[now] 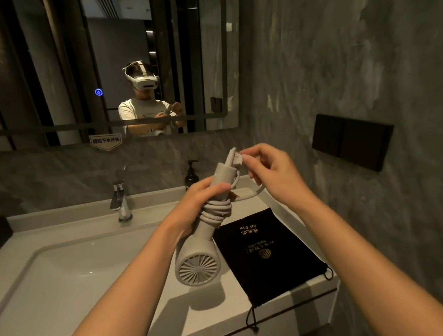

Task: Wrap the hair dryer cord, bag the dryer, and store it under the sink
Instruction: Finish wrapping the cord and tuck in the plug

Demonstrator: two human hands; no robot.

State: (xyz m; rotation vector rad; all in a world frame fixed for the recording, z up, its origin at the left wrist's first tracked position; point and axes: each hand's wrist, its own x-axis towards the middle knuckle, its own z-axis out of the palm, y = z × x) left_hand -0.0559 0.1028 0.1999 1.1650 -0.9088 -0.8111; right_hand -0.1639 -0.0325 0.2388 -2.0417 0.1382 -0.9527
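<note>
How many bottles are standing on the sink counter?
1. A dark pump bottle stands at the back of the counter, against the wall, right of the tap and just behind the left hand holding the dryer. The hands may hide others.

Your left hand [201, 196] is gripping the dryer [203, 240] by its handle, fingers curled round it and thumb lying along the top, with the bare forearm reaching up from the lower left. Your right hand [272, 173] is holding higher and to the right, its fingertips [245, 158] pinching the plug [234, 157] at the handle's end, wrist bent, forearm running in from the lower right.
</note>
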